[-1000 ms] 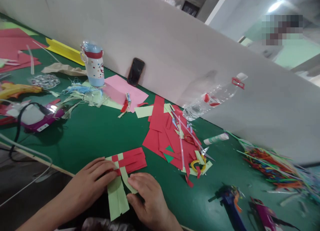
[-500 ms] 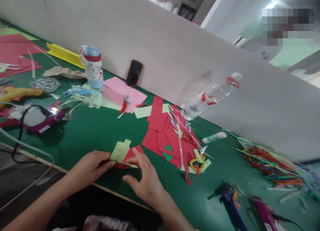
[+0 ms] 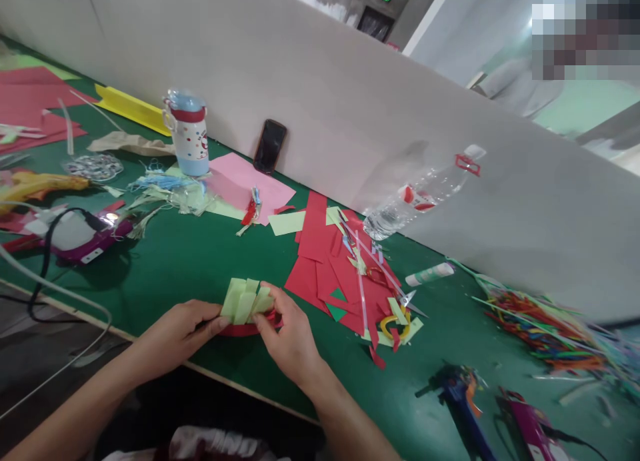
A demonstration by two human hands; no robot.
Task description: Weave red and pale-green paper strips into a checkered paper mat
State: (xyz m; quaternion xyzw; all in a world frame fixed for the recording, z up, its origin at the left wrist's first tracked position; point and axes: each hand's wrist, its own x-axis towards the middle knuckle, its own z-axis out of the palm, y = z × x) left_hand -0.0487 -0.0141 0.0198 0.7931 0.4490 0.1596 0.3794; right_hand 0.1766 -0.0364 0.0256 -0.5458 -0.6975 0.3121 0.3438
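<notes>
Currently, pale-green paper strips [image 3: 244, 304], aimed lengthwise away, are pinched between the left hand [image 3: 187, 329] and right hand [image 3: 291, 336].

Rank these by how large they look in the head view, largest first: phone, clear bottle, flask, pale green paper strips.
1. Clear bottle
2. Flask
3. Phone
Unranked: pale green paper strips; they sit nearer the camera and the right hand partly covers them.

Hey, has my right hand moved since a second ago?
Yes. Your right hand has moved forward, closer to the phone that leans against the wall.
</notes>
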